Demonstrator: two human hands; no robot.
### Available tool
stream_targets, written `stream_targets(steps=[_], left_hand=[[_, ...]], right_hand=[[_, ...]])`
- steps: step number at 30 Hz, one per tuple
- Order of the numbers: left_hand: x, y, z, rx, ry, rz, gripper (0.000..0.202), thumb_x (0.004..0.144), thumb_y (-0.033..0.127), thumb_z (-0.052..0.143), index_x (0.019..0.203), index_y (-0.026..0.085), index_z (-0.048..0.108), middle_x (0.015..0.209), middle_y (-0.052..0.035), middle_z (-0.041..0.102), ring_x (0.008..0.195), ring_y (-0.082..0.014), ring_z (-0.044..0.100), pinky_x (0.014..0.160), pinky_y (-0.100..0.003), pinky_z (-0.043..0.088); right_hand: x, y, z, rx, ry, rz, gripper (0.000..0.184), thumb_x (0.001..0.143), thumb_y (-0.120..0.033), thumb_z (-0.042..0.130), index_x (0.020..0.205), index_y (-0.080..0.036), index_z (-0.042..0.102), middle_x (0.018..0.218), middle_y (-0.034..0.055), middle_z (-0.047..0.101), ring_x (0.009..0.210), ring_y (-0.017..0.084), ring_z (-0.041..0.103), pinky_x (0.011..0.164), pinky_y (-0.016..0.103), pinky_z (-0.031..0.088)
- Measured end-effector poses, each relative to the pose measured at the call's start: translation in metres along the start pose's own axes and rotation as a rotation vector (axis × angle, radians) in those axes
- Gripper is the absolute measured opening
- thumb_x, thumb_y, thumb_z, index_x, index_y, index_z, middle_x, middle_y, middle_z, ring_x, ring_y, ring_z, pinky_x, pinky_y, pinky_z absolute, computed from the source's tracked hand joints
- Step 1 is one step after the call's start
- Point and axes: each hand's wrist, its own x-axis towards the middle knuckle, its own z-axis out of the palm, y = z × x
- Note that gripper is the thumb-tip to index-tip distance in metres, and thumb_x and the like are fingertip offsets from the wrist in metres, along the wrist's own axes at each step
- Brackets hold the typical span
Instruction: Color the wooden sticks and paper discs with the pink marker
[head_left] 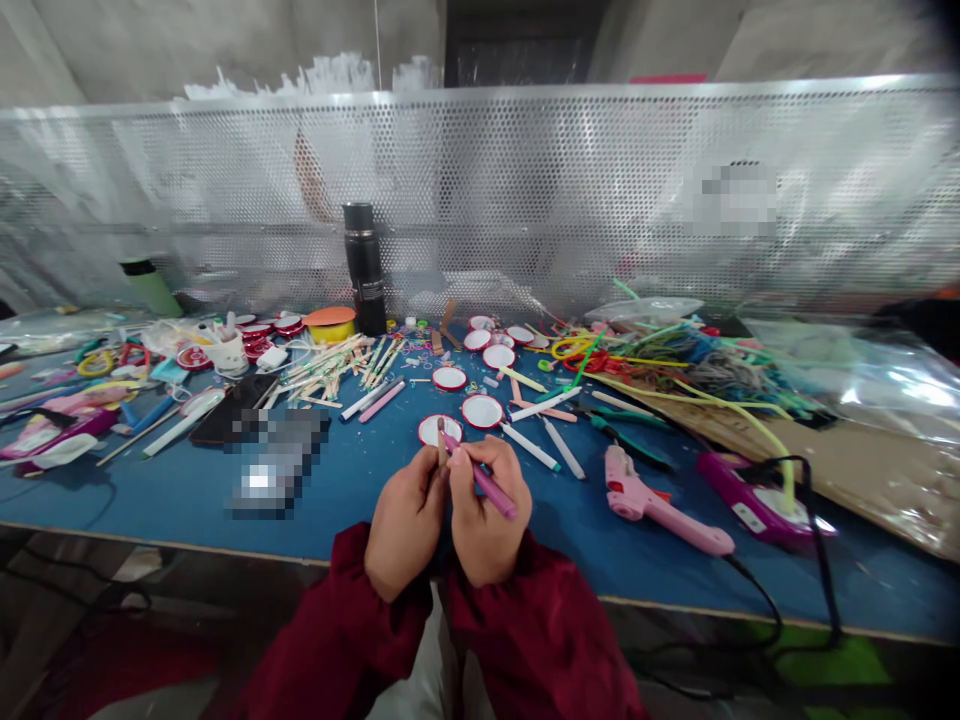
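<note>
My left hand [407, 515] is closed, pinching a small tan wooden stick [442, 447] upright between thumb and fingers. In my right hand [491, 520] a purple marker pen [495, 493] is gripped like a writing tool, its tip against or very near the stick's upper part. Both hands are close together over the table's front. Just beyond them lies a white disc with a red rim [429, 431], partly covered by the stick and pen. Another such disc [482, 410] and a white marker with a green end [531, 447] lie right of it.
On the blue table [360, 500], a pink glue gun [664, 505], pliers [634, 440] and a purple device [757, 505] lie to the right. Left are phones [234, 408] and wooden sticks [330, 370]. A black bottle [365, 270] stands before the perforated metal screen [525, 190].
</note>
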Motion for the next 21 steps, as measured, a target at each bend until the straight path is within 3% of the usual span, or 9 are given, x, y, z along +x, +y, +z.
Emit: stream_targets(steps=[7, 21], left_hand=[[0.0005, -0.0016, 0.0010, -0.004, -0.005, 0.005, 0.021, 0.100, 0.034, 0.040, 0.086, 0.022, 0.050, 0.079, 0.0000, 0.059, 0.071, -0.0155, 0.051, 0.077, -0.027, 0.042], [-0.0006, -0.0028, 0.0012, -0.029, 0.003, -0.002, 0.022, 0.100, 0.035, 0.041, 0.084, 0.022, 0.048, 0.076, 0.0000, 0.057, 0.078, -0.0168, 0.055, 0.076, -0.027, 0.041]], right_hand=[[0.0004, -0.0001, 0.0007, 0.007, -0.005, 0.006, 0.008, 0.094, -0.021, 0.058, 0.086, -0.021, 0.059, 0.082, 0.0017, 0.062, 0.079, 0.017, 0.061, 0.073, 0.032, 0.049], [0.0001, 0.0009, 0.0003, 0.017, -0.011, -0.013, 0.009, 0.094, -0.020, 0.058, 0.085, -0.021, 0.059, 0.081, 0.0011, 0.062, 0.079, 0.016, 0.060, 0.074, 0.032, 0.049]])
